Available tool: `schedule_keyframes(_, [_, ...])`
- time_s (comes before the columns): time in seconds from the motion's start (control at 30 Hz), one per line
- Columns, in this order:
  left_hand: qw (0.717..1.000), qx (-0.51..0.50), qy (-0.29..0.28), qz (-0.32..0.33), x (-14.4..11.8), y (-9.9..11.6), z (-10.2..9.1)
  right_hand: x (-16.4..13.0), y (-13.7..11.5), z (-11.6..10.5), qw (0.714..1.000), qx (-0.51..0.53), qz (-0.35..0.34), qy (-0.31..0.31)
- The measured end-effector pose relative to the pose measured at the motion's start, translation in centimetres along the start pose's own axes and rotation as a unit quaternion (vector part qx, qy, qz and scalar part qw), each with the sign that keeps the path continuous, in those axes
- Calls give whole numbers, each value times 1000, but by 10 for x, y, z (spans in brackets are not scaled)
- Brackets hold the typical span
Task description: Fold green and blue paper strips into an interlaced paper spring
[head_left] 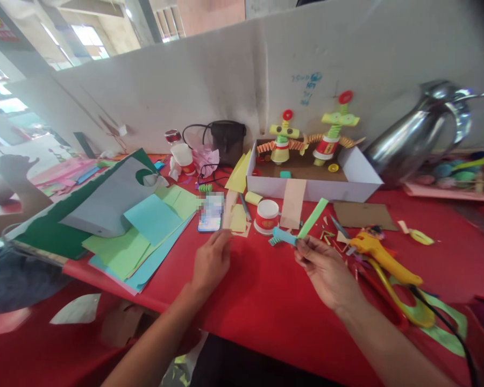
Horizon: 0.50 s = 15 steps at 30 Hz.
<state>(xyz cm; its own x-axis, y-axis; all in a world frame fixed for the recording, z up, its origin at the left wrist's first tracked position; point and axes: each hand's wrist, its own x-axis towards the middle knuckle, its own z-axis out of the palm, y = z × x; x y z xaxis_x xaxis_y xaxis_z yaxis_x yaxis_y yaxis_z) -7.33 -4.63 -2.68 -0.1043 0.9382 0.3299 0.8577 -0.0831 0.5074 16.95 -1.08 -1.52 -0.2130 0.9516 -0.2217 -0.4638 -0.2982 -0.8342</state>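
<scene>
My right hand (322, 266) pinches two paper strips that meet at an angle, a light green strip (313, 217) and a blue strip (284, 236). A folded blue-green paper spring (274, 242) shows beside the blue end. My left hand (213, 260) is over the red table with its fingers curled together, near the lower edge of a phone (211, 212); what is in them, if anything, is hidden. Between and beyond my hands stands a red and white paper cup (267, 216). Yellow paper pieces (237, 219) lie behind my left fingertips.
A white box (314, 189) holds two paper-cup figures (283, 145) with folded arms. On the right lie a yellow glue gun (383, 258) and scissors (341, 227); a metal jug (415, 134) stands behind. Coloured paper sheets (153, 215) are stacked left. Another person's hand (16, 166) shows far left.
</scene>
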Motion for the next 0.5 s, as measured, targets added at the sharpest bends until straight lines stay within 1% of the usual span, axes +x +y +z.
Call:
schedule_keyframes(0.03, [996, -84, -18, 9, 2, 9, 2, 0, 0, 0, 1000, 1, 2, -2])
schedule_keyframes(0.07, [985, -166, -43, 0, 4, 18, 4, 0, 0, 0, 1000, 3, 5, -3])
schedule_keyframes(0.1, [967, -245, -72, -25, 7, 28, 7, 0, 0, 0, 1000, 6, 11, -4])
schedule_keyframes(0.13, [940, -318, -113, -55, 11, 38, 11, 0, 1, 0, 1000, 9, 17, -4])
schedule_keyframes(0.17, [907, -384, -149, -83, 16, 48, 16, 1, 1, 1, 1000, 13, 23, -2])
schedule_keyframes(0.23, [832, -498, -198, -144, 25, 63, 26, 2, 0, 2, 999, 17, 32, 4])
schedule_keyframes(0.3, [755, -582, -218, -208, 34, 74, 35, 3, -1, 3, 999, 19, 34, 7])
schedule_keyframes(0.37, [683, -642, -232, -258, 39, 82, 43, 5, -1, 4, 999, 21, 33, 4])
schedule_keyframes(0.43, [626, -685, -247, -278, 41, 88, 50, 8, -2, 4, 999, 23, 32, -4])
schedule_keyframes(0.47, [605, -702, -253, -278, 42, 91, 52, 9, -3, 3, 999, 25, 29, -6])
schedule_keyframes(0.5, [590, -715, -256, -275, 41, 94, 54, 9, -3, 3, 999, 27, 25, -5])
